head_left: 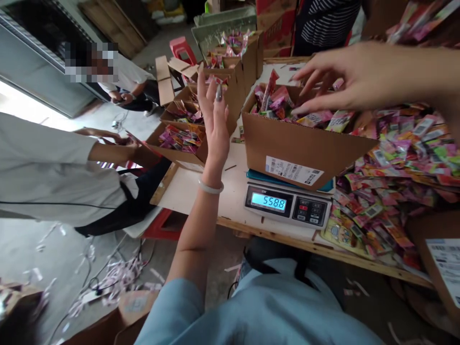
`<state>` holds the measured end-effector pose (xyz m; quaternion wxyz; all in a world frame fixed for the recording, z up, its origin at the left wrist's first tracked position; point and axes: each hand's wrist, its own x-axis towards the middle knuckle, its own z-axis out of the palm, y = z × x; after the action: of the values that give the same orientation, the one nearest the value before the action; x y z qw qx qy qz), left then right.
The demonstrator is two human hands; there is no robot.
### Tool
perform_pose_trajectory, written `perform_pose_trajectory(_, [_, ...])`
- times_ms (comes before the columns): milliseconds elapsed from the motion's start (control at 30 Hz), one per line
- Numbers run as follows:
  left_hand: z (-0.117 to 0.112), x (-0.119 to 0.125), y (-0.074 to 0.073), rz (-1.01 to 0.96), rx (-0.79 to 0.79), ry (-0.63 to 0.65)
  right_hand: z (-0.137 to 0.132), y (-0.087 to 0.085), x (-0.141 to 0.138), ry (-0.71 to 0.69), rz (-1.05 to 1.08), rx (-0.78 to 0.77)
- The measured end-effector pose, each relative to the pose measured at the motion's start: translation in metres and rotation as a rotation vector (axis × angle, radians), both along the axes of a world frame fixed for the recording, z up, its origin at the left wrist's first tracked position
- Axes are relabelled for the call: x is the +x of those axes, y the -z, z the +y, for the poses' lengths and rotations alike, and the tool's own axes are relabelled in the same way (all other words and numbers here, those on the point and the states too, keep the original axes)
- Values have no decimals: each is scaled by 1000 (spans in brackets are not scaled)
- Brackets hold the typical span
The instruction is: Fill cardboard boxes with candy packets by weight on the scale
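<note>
My left hand [214, 120] is raised to the left of the cardboard box [305, 148], its fingers stretched up and nothing in them. Above that box hangs my right hand [345, 76], fingers apart and pointing down at the small shiny candy packets [276, 100] inside; I see nothing held in it. The box carries a white label and rests tilted on a digital scale [287, 206], whose lit display seems to read 5588. Right of the scale lies a large heap of similar pink and green packets [406, 153].
Several filled boxes [181, 139] stand in a row on the left and back of the table [179, 187]. A person in a white shirt [53, 167] works at the left; others are farther back. Another labelled box [442, 258] sits at the right edge. Cables and paper strips [122, 278] litter the floor.
</note>
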<state>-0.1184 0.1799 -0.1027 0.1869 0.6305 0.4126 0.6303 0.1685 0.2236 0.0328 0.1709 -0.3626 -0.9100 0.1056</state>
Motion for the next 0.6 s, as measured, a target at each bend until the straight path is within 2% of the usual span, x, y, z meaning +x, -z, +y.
perform_pose_trajectory(67, [2, 2, -1, -10, 49, 19, 11, 6, -8, -11, 68, -171])
perform_pose_trajectory(133, [3, 3, -4, -16, 87, 41, 25, 13, -14, -2, 169, -269])
perform_pose_trajectory(200, [3, 6, -8, -20, 72, 50, 42, 23, -17, -21, 201, -247])
perform_pose_trajectory(300, [2, 18, -14, -5, 49, 67, 63, 46, -22, -129, 41, -177])
perform_pose_trajectory(400, [2, 35, -19, 11, 69, 78, 70, 61, -29, -92, 30, -207])
perform_pose_trajectory(467, [0, 42, -21, 0, 80, 75, 60, 55, -29, -47, 132, -226])
perform_pose_trajectory(533, [-4, 41, -19, -29, 71, 67, 37, 35, -21, -35, 214, -196])
perform_pose_trajectory(600, [-9, 33, -9, -72, 32, 43, 4, 11, -4, 14, 244, -83])
